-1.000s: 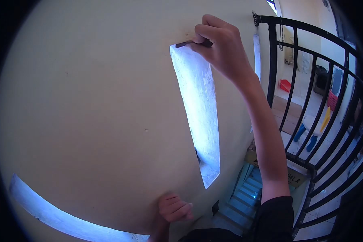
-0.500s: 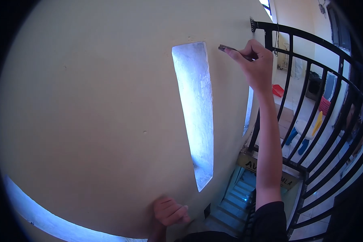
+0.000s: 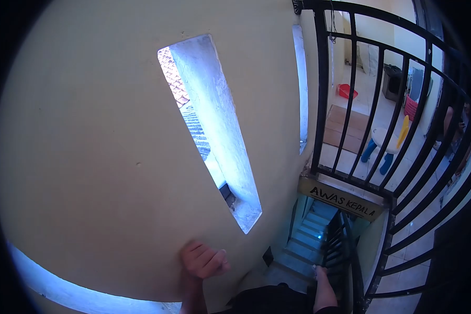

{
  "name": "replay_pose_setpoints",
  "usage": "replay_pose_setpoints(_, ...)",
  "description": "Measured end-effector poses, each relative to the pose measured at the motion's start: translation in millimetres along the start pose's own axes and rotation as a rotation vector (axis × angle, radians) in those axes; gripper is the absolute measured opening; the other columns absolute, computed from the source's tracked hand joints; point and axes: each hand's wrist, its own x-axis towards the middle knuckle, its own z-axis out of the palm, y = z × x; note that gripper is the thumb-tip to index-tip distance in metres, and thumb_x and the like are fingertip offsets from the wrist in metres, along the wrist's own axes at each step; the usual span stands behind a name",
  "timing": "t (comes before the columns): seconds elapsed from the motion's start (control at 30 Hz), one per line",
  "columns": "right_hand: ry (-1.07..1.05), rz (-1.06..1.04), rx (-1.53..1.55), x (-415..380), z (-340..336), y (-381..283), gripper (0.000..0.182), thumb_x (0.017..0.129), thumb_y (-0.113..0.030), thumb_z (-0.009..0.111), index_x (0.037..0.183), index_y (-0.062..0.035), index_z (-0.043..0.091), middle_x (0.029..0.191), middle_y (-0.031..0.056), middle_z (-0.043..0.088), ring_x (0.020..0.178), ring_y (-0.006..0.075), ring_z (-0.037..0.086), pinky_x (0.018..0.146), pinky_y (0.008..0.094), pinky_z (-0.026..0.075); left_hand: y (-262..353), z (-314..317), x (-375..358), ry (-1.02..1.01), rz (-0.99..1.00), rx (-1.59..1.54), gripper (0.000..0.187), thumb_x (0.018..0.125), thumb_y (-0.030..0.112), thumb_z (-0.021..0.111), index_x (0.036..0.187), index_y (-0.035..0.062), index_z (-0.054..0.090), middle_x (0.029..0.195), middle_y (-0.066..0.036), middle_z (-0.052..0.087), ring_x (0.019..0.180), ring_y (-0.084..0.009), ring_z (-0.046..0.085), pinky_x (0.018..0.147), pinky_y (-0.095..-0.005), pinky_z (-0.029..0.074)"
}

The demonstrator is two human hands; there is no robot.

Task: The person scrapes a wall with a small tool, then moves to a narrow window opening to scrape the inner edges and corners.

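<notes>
My left hand (image 3: 204, 259) is curled into a fist near the bottom of the pale wall (image 3: 99, 157), with no object showing in it. Lower right, my right hand (image 3: 321, 272) is down by the dark stair railing, its fingers closed. It looks small there, and what it holds cannot be made out. Between the hands is my dark clothing (image 3: 269, 301). Above them, a slanted narrow opening (image 3: 214, 110) cuts through the wall, with roof tiles (image 3: 172, 78) visible outside.
A black metal railing (image 3: 384, 49) curves along the right. Beyond it are a stool (image 3: 386, 140) with blue legs, a red dustpan (image 3: 347, 91) and a flat cardboard piece (image 3: 345, 128). Stairs (image 3: 298, 251) descend below a sign (image 3: 343, 199). Part of a person (image 3: 447, 125) shows far right.
My right hand has dropped from beside the wall opening, where it held a thin dark piece, to near the stair railing. My left hand remains curled by the wall. The view has shifted.
</notes>
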Motion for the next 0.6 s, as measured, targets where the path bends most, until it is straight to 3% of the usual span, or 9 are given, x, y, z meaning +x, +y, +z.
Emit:
replay_pose_setpoints(0.03, -0.023, 0.009, -0.002, -10, -16, 39, 0.023, 0.084, -0.024, 0.064, 0.100, -0.0078, 0.059, 0.068, 0.0071, 0.052, 0.049, 0.0186, 0.040, 0.047, 0.0357, 0.034, 0, -1, 0, -0.025, 0.006, 0.000, 0.003, 0.070, 0.010, 0.063, 0.070, 0.0108, 0.060, 0.053, 0.002, 0.046, 0.044, -0.0125, 0.046, 0.047, -0.0262, 0.035)
replay_pose_setpoints(0.1, -0.214, 0.216, 0.128, -53, -53, 64, 0.028, 0.082, -0.020, 0.061, 0.105, -0.0064, 0.058, 0.076, 0.0104, 0.052, 0.053, 0.0192, 0.044, 0.047, 0.0357, 0.037, 0, 2, 1, -0.018, 0.005, 0.009, 0.004, 0.069, 0.010, 0.064, 0.070, 0.0110, 0.060, 0.053, 0.003, 0.046, 0.044, -0.0124, 0.046, 0.047, -0.0260, 0.035)
replay_pose_setpoints(0.2, -0.151, 0.229, 0.171, -85, -84, 47, 0.027, 0.077, -0.017, 0.057, 0.102, -0.0078, 0.057, 0.078, 0.0110, 0.050, 0.056, 0.0197, 0.045, 0.048, 0.0348, 0.038, 1, 3, 4, -0.028, -0.001, 0.012, 0.005, 0.068, 0.011, 0.065, 0.069, 0.0111, 0.060, 0.053, 0.003, 0.046, 0.044, -0.0121, 0.046, 0.047, -0.0260, 0.034)
replay_pose_setpoints(0.3, -0.278, 0.229, 0.398, -76, -98, 12, 0.028, 0.073, -0.016, 0.054, 0.100, -0.0081, 0.055, 0.076, 0.0098, 0.049, 0.056, 0.0200, 0.046, 0.047, 0.0338, 0.038, 1, 4, 2, -0.034, 0.004, 0.014, 0.005, 0.067, 0.011, 0.065, 0.070, 0.0110, 0.060, 0.053, 0.002, 0.046, 0.044, -0.0124, 0.046, 0.047, -0.0263, 0.034)
replay_pose_setpoints(0.47, -0.280, -0.102, 0.552, -57, -69, -110, 0.022, 0.072, -0.016, 0.053, 0.092, -0.0095, 0.057, 0.071, 0.0075, 0.049, 0.056, 0.0197, 0.048, 0.051, 0.0341, 0.042, 2, 4, 2, -0.035, -0.007, 0.054, 0.007, 0.064, 0.010, 0.066, 0.070, 0.0107, 0.062, 0.053, 0.002, 0.047, 0.044, -0.0136, 0.047, 0.047, -0.0272, 0.035)
replay_pose_setpoints(0.6, -0.470, -0.278, 0.815, -122, -32, -240, 0.018, 0.080, -0.014, 0.051, 0.095, -0.0099, 0.060, 0.081, 0.0059, 0.056, 0.068, 0.0184, 0.052, 0.061, 0.0362, 0.045, 3, 4, 2, -0.054, -0.040, 0.078, 0.008, 0.063, 0.009, 0.066, 0.070, 0.0107, 0.062, 0.053, 0.001, 0.048, 0.045, -0.0144, 0.048, 0.048, -0.0277, 0.037)
